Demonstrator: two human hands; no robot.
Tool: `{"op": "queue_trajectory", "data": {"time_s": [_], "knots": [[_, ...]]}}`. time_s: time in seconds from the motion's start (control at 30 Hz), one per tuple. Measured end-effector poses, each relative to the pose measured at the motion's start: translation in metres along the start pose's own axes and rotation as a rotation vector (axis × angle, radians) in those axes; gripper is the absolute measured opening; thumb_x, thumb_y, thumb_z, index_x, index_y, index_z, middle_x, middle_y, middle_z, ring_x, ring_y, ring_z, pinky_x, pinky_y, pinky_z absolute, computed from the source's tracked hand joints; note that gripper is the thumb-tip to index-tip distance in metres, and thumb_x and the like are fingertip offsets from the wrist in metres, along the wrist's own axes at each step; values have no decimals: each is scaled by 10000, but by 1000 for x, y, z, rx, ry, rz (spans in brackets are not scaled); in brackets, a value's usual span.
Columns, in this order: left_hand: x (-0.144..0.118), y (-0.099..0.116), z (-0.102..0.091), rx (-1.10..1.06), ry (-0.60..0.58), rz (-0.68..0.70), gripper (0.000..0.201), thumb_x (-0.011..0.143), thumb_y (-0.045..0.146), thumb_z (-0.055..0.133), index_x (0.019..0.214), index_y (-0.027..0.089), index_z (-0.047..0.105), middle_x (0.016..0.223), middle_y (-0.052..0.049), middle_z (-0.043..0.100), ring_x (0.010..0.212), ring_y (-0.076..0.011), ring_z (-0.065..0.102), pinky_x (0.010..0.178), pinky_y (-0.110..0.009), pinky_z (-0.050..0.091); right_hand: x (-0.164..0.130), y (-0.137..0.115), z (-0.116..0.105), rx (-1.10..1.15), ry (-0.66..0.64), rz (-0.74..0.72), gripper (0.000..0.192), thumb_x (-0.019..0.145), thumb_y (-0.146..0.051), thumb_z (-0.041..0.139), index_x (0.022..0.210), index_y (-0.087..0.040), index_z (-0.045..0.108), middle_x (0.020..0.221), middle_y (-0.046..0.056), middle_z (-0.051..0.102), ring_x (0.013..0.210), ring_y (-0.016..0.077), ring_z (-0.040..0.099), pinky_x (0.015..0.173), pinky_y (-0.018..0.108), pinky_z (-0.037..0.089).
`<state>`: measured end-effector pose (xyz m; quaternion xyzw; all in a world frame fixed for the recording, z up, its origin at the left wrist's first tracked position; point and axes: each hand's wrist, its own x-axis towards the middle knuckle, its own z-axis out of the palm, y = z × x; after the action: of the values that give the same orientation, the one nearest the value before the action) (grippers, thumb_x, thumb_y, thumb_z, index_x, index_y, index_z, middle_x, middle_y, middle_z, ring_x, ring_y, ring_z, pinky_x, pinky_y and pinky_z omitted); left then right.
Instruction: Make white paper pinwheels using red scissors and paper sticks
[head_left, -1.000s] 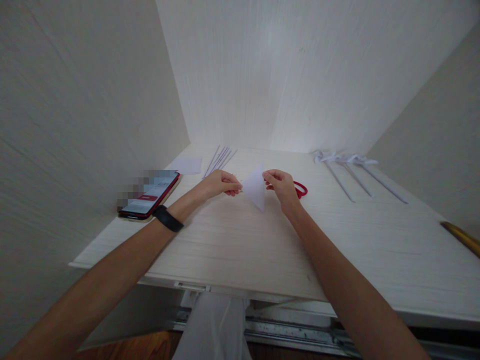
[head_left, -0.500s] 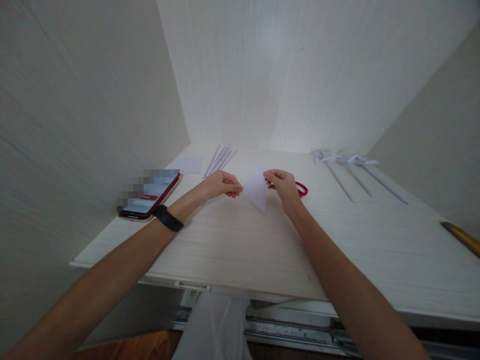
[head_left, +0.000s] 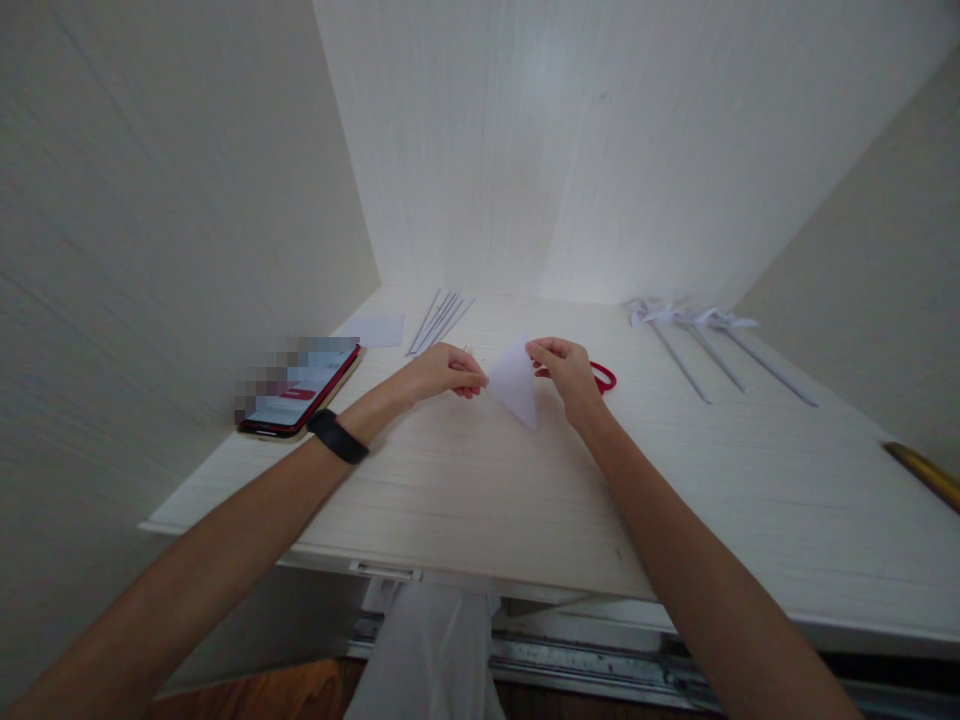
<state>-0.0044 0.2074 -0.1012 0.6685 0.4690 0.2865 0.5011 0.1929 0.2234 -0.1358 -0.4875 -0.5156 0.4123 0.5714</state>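
Pinching it from two sides, the person holds a small white triangular piece of paper (head_left: 516, 383), it seems just above the white wood-grained tabletop (head_left: 465, 500). The left hand (head_left: 459, 372) has thumb and forefinger closed on its left corner; the right hand (head_left: 556, 362) grips it near the upper corner with the fingertips. I suppose the corners are chosen so that the thin paper lies taut and its middle is free from fingers. The lower corner hangs without support. Just beside the right hand, and partly hidden by it, is a red ring-shaped handle (head_left: 613, 378), maybe of scissors, within easy reach. Farther back on the left lie several thin pale sticks (head_left: 439, 322), near a flat white paper sheet (head_left: 377, 330), perhaps aside to leave working room. A dark phone with red edge (head_left: 300, 395) lies face up by the left wall (head_left: 187, 250), probably for easy viewing. Three white stems with ribbon-like tops (head_left: 718, 357) rest apart at the right, perhaps against crushing.
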Motion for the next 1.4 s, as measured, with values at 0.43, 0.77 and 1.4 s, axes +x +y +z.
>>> {"op": "queue_trajectory", "data": {"time_s": [0.43, 0.77, 1.4], "knots": [[2, -3, -1, 2, -6, 13, 70, 699, 150, 701, 648, 104, 689, 586, -19, 654, 536, -87, 570, 567, -215, 452, 1, 4, 0, 35, 32, -44, 222, 574, -371, 713, 625, -174, 625, 574, -20, 561, 542, 101, 469, 551, 271, 399], [1, -1, 1, 31, -18, -12, 71, 678, 114, 692, 609, 103, 680, 547, -11, 634, 517, -84, 555, 550, -210, 435, -1, -1, 0, 56, 5, 24, 236, 563, -374, 712, 646, -162, 653, 644, -2, 586, 591, 100, 492, 566, 259, 404], [2, -2, 2, 45, -49, -12, 73, 681, 130, 700, 615, 104, 683, 551, -6, 638, 516, -78, 562, 545, -199, 438, -1, 1, -1, 45, 15, 1, 223, 591, -376, 699, 665, -170, 652, 647, -5, 591, 611, 112, 503, 581, 263, 408]]}}
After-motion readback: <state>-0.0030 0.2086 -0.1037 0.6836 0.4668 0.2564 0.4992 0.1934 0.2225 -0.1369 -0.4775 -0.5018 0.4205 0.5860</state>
